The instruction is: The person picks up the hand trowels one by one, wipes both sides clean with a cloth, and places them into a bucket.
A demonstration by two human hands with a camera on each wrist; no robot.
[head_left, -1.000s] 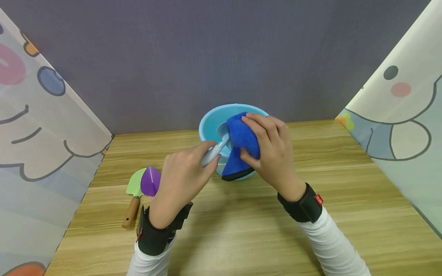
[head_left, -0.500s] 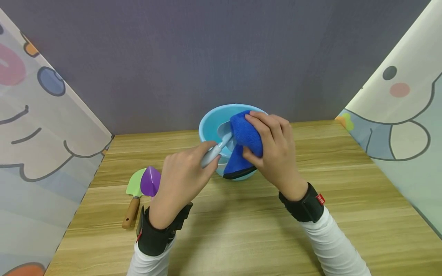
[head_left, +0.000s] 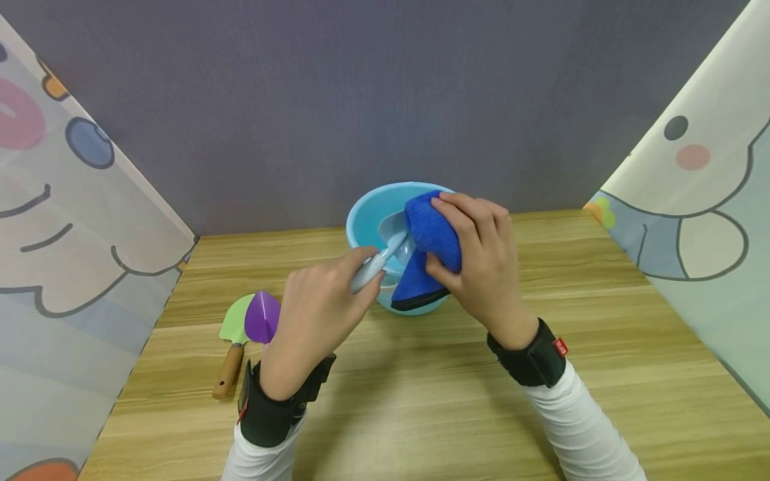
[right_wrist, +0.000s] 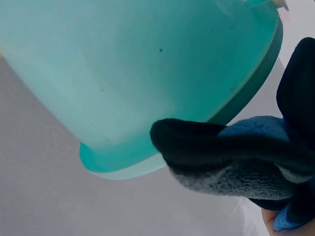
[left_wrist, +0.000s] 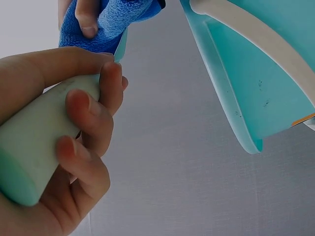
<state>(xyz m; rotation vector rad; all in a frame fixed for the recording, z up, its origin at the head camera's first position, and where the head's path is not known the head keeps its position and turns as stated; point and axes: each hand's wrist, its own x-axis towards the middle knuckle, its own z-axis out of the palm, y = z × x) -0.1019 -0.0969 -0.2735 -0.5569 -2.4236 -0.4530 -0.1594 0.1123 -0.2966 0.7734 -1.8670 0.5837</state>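
In the head view my left hand grips the handle of a light blue toy shovel. Its fingers curl round the pale, thick handle in the left wrist view. The shovel's blade points up and away, partly hidden by a blue towel. My right hand holds that bunched towel against the blade, fingers over the top and thumb below. A dark-edged corner of the towel hangs down. Both hands are above the near side of a light blue bucket.
The bucket stands on the wood-grain table near the grey back wall. At the left lie a green trowel with a wooden handle and a purple shovel, partly hidden by my left arm. Cartoon-printed panels flank the table.
My right hand has slid the towel slightly to the right along the shovel's blade, so more of the blade shows. The left hand and shovel stay nearly still.
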